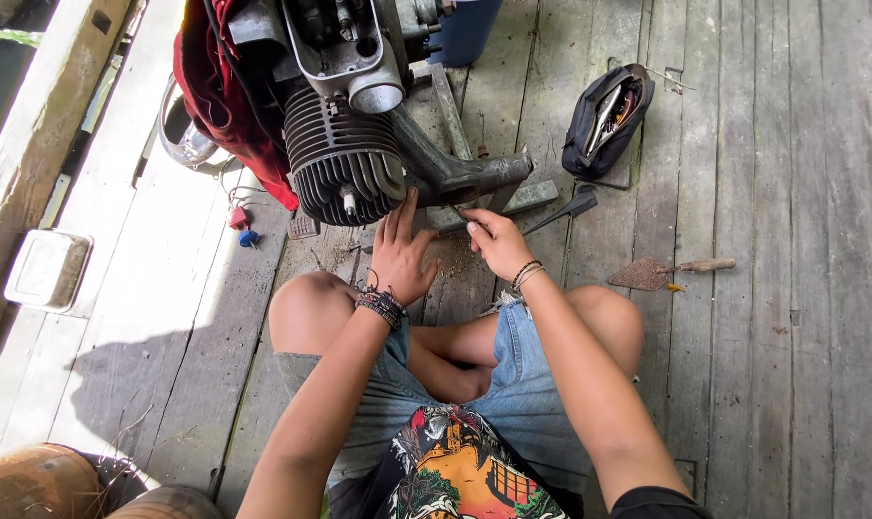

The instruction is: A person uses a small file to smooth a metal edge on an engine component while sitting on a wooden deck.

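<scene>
Seated cross-legged on grey, weathered planks (pixel 801 192), with left hand (pixel 399 252) spread flat, fingers open and gripping nothing, fingertips touching the ribbed black engine (pixel 344 159) just above, and right hand (pixel 498 240) pinched shut around a thin dark tool (pixel 458 213) pointed at the dull cast-metal frame (pixel 455 173) just ahead of the knuckles. Judged mid-job: engine top open, rusty grit scattered on the boards between both hands, nothing refitted yet; right of the right hand a rusty trowel (pixel 647 274), farther up an open black pouch (pixel 604 120)
</scene>
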